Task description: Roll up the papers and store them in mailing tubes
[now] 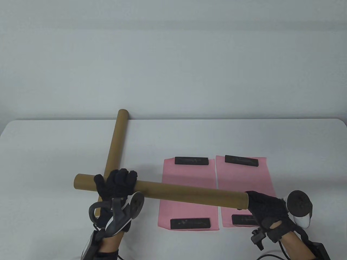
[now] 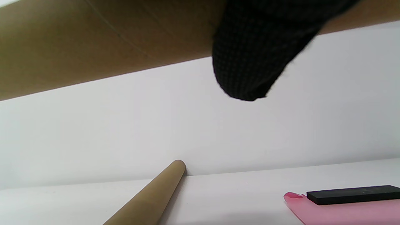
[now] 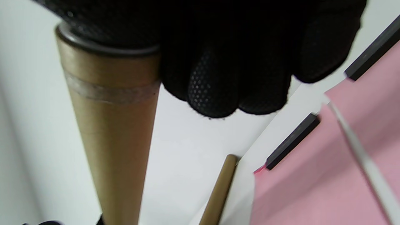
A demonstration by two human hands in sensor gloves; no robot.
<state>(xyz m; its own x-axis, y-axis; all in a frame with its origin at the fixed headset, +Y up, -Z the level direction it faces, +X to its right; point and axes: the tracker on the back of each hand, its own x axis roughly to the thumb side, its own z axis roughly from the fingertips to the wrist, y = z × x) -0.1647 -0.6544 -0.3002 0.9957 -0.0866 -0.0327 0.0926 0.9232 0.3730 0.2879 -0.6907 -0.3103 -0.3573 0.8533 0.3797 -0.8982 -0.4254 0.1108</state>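
I hold a brown mailing tube [image 1: 173,192] across the table, above the surface. My left hand [image 1: 117,182] grips it near its left end; the tube fills the top of the left wrist view [image 2: 93,40]. My right hand [image 1: 264,207] holds the tube's right end, fingers over a dark cap [image 3: 106,47]. A second brown tube [image 1: 115,147] lies on the table, running away from me; it also shows in the left wrist view [image 2: 153,197] and the right wrist view [image 3: 218,190]. Two pink papers [image 1: 188,184] [image 1: 245,176] lie flat side by side under the held tube's right half.
Black bar weights hold the pink papers down: two at the far edges [image 1: 191,161] [image 1: 241,160] and two at the near edges [image 1: 190,223] [image 1: 244,220]. The white table's far edge [image 1: 189,119] meets a pale wall.
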